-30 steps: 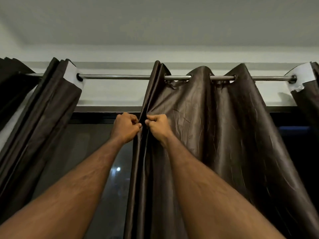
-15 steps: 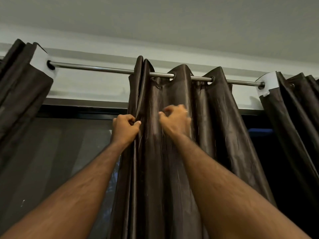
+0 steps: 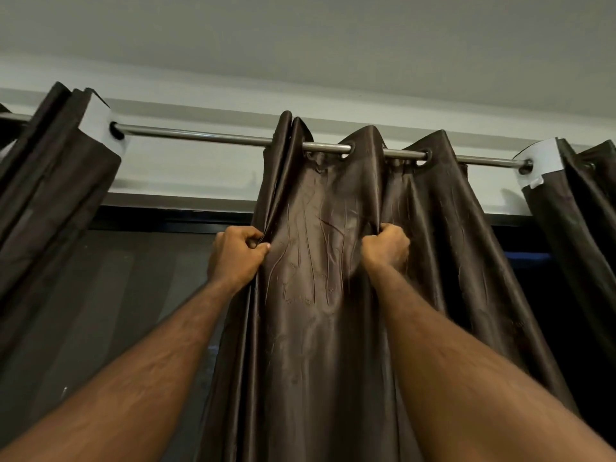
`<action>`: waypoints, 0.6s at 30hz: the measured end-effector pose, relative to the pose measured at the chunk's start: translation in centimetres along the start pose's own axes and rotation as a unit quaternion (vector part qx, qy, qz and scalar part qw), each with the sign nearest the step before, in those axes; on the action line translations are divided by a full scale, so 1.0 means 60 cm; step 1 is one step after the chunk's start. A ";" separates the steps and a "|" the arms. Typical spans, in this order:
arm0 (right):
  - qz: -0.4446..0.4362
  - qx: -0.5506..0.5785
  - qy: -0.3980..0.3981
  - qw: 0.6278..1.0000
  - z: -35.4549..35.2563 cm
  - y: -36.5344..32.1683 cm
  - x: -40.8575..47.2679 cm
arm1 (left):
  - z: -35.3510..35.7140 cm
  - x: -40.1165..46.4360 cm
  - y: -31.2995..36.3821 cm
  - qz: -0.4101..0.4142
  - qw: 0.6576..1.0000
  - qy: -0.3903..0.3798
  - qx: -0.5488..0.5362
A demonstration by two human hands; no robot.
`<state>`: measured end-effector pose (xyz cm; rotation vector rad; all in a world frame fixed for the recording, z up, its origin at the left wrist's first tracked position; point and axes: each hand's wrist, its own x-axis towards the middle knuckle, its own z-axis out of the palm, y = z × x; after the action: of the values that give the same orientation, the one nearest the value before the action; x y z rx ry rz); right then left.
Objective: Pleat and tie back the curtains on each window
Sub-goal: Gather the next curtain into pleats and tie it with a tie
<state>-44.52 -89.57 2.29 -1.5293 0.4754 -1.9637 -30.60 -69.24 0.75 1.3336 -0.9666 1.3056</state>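
Observation:
A dark brown satin curtain [image 3: 320, 295] hangs by metal eyelets from a steel rod [image 3: 206, 137] above the window. My left hand [image 3: 233, 256] grips the bunched folds at the curtain's left edge, thumb pinching the cloth. My right hand [image 3: 388, 246] grips a fold of the same curtain further right, under the second eyelet. A flat stretch of fabric spans between the two hands. Both arms reach up from below.
A gathered curtain [image 3: 50, 195] hangs at the left end of the rod, another gathered curtain [image 3: 580, 221] at the right. Behind them is a dark window pane [image 3: 133, 295] with a black frame, and the white wall and ceiling above.
My right hand has moved right, away from my left hand, and taken hold of a fold further along. The left hand keeps its grip on the bunched left edge. The view shifted slightly.

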 end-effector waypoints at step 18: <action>-0.114 0.174 -0.398 0.894 0.062 -0.099 -0.092 | 0.005 -0.011 0.012 0.023 0.999 -0.030 -0.035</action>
<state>-41.50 -81.21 2.79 -2.0080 -0.3954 -1.2846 -31.31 -69.74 0.20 1.3093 -1.0813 1.2613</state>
